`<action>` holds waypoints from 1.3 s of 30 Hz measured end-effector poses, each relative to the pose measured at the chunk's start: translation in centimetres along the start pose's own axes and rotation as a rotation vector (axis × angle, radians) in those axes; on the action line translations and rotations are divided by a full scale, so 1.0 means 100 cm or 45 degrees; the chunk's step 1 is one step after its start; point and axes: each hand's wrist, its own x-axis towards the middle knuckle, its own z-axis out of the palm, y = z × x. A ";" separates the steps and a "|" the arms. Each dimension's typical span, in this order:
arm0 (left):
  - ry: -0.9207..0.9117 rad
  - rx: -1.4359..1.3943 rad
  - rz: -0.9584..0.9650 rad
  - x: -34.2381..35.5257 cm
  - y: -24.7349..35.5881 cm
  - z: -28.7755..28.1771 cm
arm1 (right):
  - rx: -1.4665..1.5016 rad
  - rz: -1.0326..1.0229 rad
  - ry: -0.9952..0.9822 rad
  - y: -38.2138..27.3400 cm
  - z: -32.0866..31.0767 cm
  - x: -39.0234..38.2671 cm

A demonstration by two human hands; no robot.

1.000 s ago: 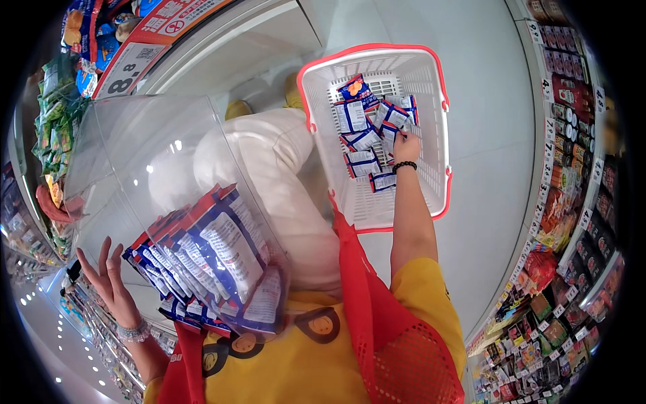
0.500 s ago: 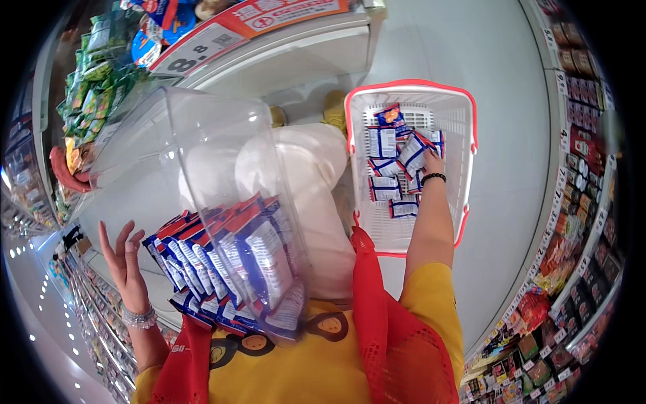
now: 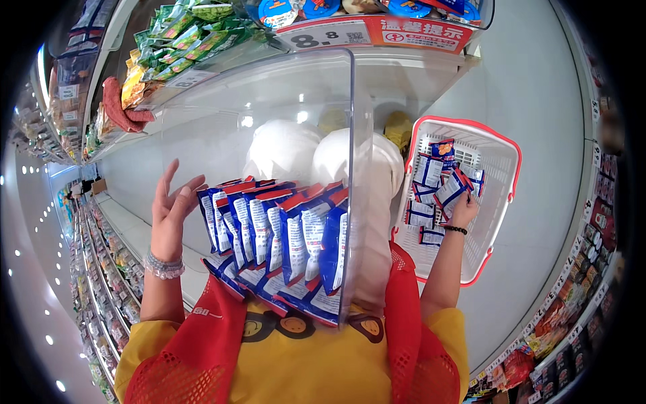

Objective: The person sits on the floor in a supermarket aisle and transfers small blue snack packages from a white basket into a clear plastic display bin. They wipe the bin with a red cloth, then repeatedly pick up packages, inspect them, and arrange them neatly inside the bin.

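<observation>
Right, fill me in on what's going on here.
A person's right grip is closed on a blue-and-white packet inside a white basket with a red rim, where several similar packets lie loosely. The left grip is open beside a clear bin in front of the person's body; whether it touches the bin is hard to tell. The bin holds a tight row of upright packets, with more lying along its near side.

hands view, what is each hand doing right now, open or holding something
Left hand: open, fingers spread, holding nothing, beside the clear box.
Right hand: closed on a small packet in the basket.
</observation>
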 end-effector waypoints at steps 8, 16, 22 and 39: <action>-0.276 -0.072 0.060 0.001 -0.029 -0.028 | 0.266 -0.772 0.242 -0.206 -0.132 -0.145; -0.335 0.152 0.340 -0.014 -0.048 -0.027 | -0.436 -2.116 0.181 -0.311 -0.197 -0.231; -0.141 -0.149 0.986 -0.029 -0.020 -0.020 | -0.433 -2.474 -0.002 -0.369 -0.183 -0.265; -1.256 -1.414 -0.015 -0.032 0.016 0.032 | -0.484 -2.700 0.286 -0.428 -0.153 -0.299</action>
